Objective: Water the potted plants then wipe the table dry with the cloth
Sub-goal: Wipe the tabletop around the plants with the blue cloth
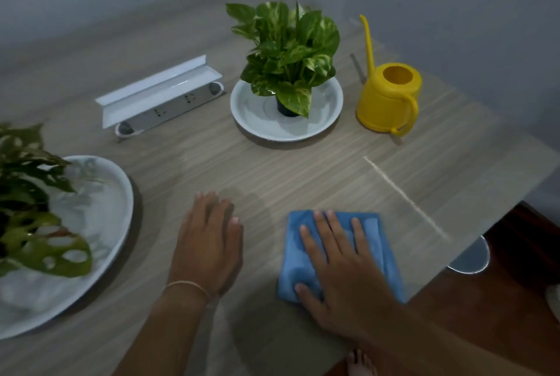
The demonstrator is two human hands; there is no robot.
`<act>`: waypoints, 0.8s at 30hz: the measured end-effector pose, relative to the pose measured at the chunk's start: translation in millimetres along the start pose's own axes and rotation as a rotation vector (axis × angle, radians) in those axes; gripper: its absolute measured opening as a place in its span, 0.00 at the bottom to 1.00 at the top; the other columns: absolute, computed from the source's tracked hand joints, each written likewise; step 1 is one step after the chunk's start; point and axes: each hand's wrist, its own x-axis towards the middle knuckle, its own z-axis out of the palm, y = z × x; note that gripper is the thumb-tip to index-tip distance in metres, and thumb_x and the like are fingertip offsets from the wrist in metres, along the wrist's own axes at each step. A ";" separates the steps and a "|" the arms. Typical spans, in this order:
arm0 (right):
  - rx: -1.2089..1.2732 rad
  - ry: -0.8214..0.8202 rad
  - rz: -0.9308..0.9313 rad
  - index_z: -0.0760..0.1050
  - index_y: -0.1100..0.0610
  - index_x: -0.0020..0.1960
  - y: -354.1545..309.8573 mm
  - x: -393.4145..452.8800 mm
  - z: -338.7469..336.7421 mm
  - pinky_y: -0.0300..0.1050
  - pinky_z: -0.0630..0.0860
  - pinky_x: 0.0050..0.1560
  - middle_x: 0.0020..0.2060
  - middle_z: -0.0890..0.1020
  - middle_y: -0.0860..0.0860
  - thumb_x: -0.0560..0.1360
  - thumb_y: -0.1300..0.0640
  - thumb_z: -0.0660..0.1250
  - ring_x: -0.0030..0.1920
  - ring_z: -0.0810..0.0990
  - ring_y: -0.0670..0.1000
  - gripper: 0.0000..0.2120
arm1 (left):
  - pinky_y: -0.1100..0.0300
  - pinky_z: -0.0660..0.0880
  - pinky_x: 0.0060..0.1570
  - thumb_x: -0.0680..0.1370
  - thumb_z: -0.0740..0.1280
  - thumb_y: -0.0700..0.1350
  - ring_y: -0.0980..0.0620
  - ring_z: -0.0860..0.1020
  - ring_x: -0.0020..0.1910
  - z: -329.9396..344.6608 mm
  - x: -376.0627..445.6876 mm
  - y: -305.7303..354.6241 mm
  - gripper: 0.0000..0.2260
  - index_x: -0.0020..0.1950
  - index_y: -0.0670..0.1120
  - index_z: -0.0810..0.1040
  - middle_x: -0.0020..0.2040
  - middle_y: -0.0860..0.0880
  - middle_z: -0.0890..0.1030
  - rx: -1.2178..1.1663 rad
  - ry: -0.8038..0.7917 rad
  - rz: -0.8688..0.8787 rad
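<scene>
A folded blue cloth [375, 233] lies on the wooden table [303, 169] near its front right corner. My right hand [342, 272] presses flat on the cloth with fingers spread. My left hand [209, 242] rests palm down on the bare table to the left of the cloth, holding nothing. A green pothos plant [291, 51] in a small black pot stands in a white dish [248, 114] at the back middle. The yellow watering can [388, 96] stands upright to its right. A second plant with holed leaves [33, 224] sits in a large white dish [103, 218] at the left edge.
A white pop-up power socket box [160, 93] stands open behind my left hand, left of the pothos dish. The table's right edge runs diagonally close to the cloth, with a dark floor [515, 254] and a round metal base [469, 260] below. A bare foot [360, 363] shows at the bottom.
</scene>
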 end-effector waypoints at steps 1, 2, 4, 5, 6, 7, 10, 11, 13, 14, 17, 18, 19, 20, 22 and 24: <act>0.003 -0.008 -0.029 0.59 0.57 0.81 -11.1 8.0 1.1 0.72 0.54 0.75 0.81 0.57 0.61 0.74 0.32 0.60 0.81 0.52 0.61 0.43 | 0.40 0.66 0.72 0.81 0.54 0.55 0.36 0.68 0.74 -0.8 -8.0 -8.6 0.24 0.66 0.41 0.77 0.71 0.36 0.73 0.013 0.007 -0.028; 0.007 -0.011 -0.059 0.60 0.57 0.81 -19.2 17.4 2.3 0.72 0.54 0.74 0.81 0.57 0.61 0.74 0.32 0.59 0.81 0.52 0.61 0.43 | 0.41 0.67 0.71 0.81 0.55 0.54 0.36 0.68 0.73 -0.7 -16.5 -17.0 0.24 0.67 0.41 0.77 0.71 0.37 0.73 0.025 0.013 -0.054; 0.026 -0.012 -0.127 0.60 0.57 0.80 -27.8 38.9 5.7 0.72 0.54 0.75 0.81 0.57 0.60 0.75 0.33 0.58 0.81 0.52 0.60 0.42 | 0.40 0.67 0.71 0.80 0.56 0.53 0.37 0.69 0.72 3.1 -32.5 -31.5 0.24 0.68 0.40 0.76 0.71 0.37 0.73 0.057 0.036 -0.077; 0.032 -0.020 -0.160 0.59 0.57 0.81 -29.6 50.8 7.6 0.71 0.54 0.75 0.81 0.57 0.60 0.75 0.33 0.58 0.82 0.51 0.60 0.42 | 0.39 0.68 0.70 0.80 0.56 0.52 0.37 0.70 0.72 6.3 -39.3 -36.5 0.24 0.69 0.40 0.76 0.72 0.37 0.73 0.081 0.053 -0.074; 0.035 -0.033 -0.189 0.58 0.56 0.81 -31.0 63.3 9.5 0.70 0.53 0.75 0.81 0.56 0.60 0.75 0.32 0.57 0.82 0.50 0.60 0.42 | 0.38 0.68 0.69 0.80 0.56 0.52 0.37 0.70 0.72 9.8 -44.6 -39.9 0.24 0.69 0.39 0.76 0.72 0.37 0.73 0.105 0.073 -0.072; 0.033 -0.047 -0.214 0.57 0.55 0.81 -31.9 77.0 11.5 0.69 0.52 0.76 0.82 0.55 0.59 0.75 0.32 0.56 0.82 0.49 0.59 0.42 | 0.38 0.69 0.69 0.80 0.56 0.51 0.37 0.71 0.71 12.9 -47.7 -41.0 0.24 0.69 0.38 0.76 0.71 0.37 0.73 0.120 0.093 -0.079; 0.026 -0.045 -0.268 0.55 0.54 0.82 -37.0 122.1 16.7 0.68 0.51 0.77 0.82 0.55 0.58 0.75 0.31 0.54 0.82 0.50 0.57 0.42 | 0.41 0.69 0.69 0.79 0.57 0.51 0.36 0.70 0.72 16.8 -48.1 -38.3 0.24 0.68 0.38 0.76 0.71 0.35 0.73 0.116 0.138 -0.129; 0.037 -0.043 -0.279 0.55 0.54 0.82 -39.7 137.8 18.2 0.67 0.50 0.78 0.82 0.55 0.57 0.75 0.31 0.54 0.82 0.50 0.56 0.42 | 0.42 0.68 0.70 0.80 0.57 0.51 0.36 0.70 0.72 16.6 -47.7 -38.3 0.24 0.69 0.38 0.76 0.72 0.35 0.73 0.117 0.142 -0.133; 0.065 -0.045 -0.283 0.54 0.53 0.82 -45.9 168.5 20.6 0.66 0.46 0.78 0.82 0.53 0.56 0.74 0.31 0.53 0.82 0.47 0.55 0.43 | 0.43 0.67 0.71 0.80 0.57 0.51 0.37 0.69 0.74 16.5 -48.8 -40.6 0.23 0.70 0.39 0.75 0.73 0.36 0.72 0.122 0.134 -0.131; 0.071 -0.051 -0.282 0.52 0.52 0.83 -49.3 183.3 21.3 0.66 0.44 0.78 0.82 0.52 0.56 0.74 0.31 0.52 0.82 0.46 0.55 0.43 | 0.43 0.67 0.71 0.80 0.57 0.51 0.37 0.68 0.74 16.2 -49.2 -42.4 0.23 0.70 0.40 0.75 0.73 0.36 0.71 0.124 0.127 -0.136; 0.058 -0.076 -0.284 0.48 0.51 0.83 -58.8 224.9 24.7 0.64 0.39 0.78 0.83 0.49 0.55 0.75 0.29 0.48 0.82 0.42 0.54 0.43 | 0.42 0.68 0.70 0.79 0.59 0.51 0.38 0.67 0.75 16.2 -49.2 -44.5 0.23 0.70 0.41 0.75 0.74 0.36 0.70 0.120 0.118 -0.158; 0.057 -0.080 -0.286 0.48 0.51 0.83 -61.8 237.7 25.8 0.64 0.38 0.78 0.83 0.49 0.55 0.74 0.29 0.47 0.82 0.42 0.54 0.43 | 0.41 0.69 0.70 0.79 0.60 0.51 0.38 0.67 0.75 15.9 -48.7 -44.2 0.22 0.70 0.42 0.75 0.74 0.37 0.71 0.109 0.119 -0.161; 0.058 -0.085 -0.289 0.48 0.51 0.83 -64.2 250.3 27.2 0.65 0.38 0.78 0.83 0.49 0.55 0.74 0.29 0.46 0.82 0.42 0.54 0.43 | 0.41 0.69 0.69 0.79 0.60 0.51 0.38 0.68 0.74 15.2 -48.2 -43.8 0.22 0.70 0.43 0.75 0.74 0.37 0.71 0.099 0.119 -0.163; 0.058 -0.091 -0.291 0.48 0.51 0.83 -66.5 262.0 29.0 0.65 0.38 0.78 0.83 0.49 0.55 0.74 0.28 0.46 0.82 0.42 0.54 0.44 | 0.40 0.70 0.69 0.78 0.60 0.51 0.39 0.68 0.74 14.2 -47.6 -43.8 0.22 0.70 0.43 0.75 0.74 0.38 0.71 0.092 0.122 -0.162; 0.058 -0.094 -0.292 0.48 0.50 0.83 -70.0 281.4 31.3 0.66 0.38 0.78 0.83 0.49 0.55 0.73 0.28 0.44 0.82 0.43 0.54 0.44 | 0.41 0.70 0.68 0.77 0.61 0.51 0.39 0.69 0.74 13.1 -46.1 -45.0 0.23 0.69 0.44 0.76 0.74 0.39 0.71 0.083 0.134 -0.150; 0.053 -0.098 -0.294 0.48 0.50 0.83 -72.6 296.0 33.1 0.66 0.37 0.78 0.83 0.48 0.55 0.73 0.27 0.45 0.82 0.43 0.54 0.44 | 0.43 0.71 0.68 0.77 0.61 0.52 0.39 0.70 0.73 14.3 -45.5 -45.7 0.23 0.68 0.43 0.78 0.73 0.39 0.71 0.066 0.161 -0.151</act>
